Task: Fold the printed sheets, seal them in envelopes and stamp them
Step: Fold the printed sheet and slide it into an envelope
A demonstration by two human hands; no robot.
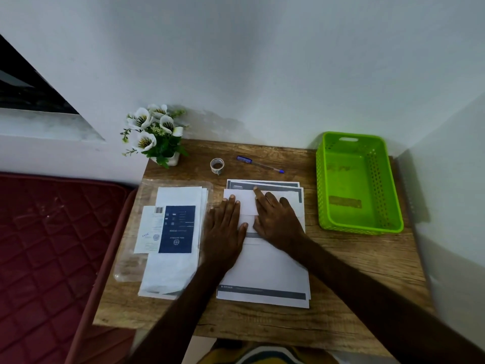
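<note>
A stack of printed sheets lies in the middle of the wooden table. On its far half rests a folded white sheet. My left hand lies flat on the fold's left part with its fingers straight. My right hand presses on the fold's right part, its index finger stretched toward the far edge. A pile of white envelopes in a clear plastic wrapper, with a blue printed label on top, lies to the left of the sheets.
A roll of tape and a blue pen lie beyond the sheets. A green plastic basket stands at the right. A pot of white flowers stands at the far left corner. A red mattress adjoins the table's left side.
</note>
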